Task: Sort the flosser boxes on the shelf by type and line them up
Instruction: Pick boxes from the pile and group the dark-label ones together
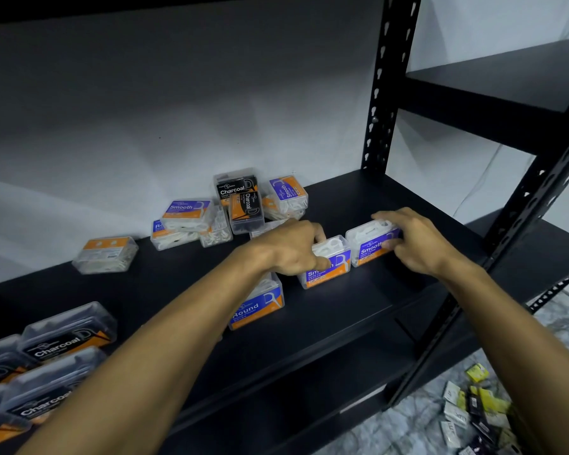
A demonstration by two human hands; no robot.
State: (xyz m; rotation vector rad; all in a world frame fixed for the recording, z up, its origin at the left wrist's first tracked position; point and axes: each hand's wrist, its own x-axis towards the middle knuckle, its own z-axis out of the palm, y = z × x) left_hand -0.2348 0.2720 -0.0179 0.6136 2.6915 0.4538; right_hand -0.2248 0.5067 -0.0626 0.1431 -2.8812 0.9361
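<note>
**Two Smooth boxes held side by side on the shelf**

From my remote view, the black shelf [358, 300] served as the landmark. Toward its right end, my left hand [293, 247] gripped one Smooth box [327, 269], fingers curled over its top and thumb on its front label. Just to the right of that, my right hand [414, 241] gripped a second Smooth box [370, 243], fingers curled over its top and right end. The two boxes stood upright, nearly touching, labels facing me. The hands were apart, each clamped on its own box. Nearer the shelf's front edge, under my left forearm, stood a Round box [260, 307]. At the shelf's back lay a loose pile of mixed boxes [234, 205], some tilted. At the shelf's left front, Charcoal boxes [63, 339] sat grouped together. One box [105, 254] lay alone, left of the pile.
</note>
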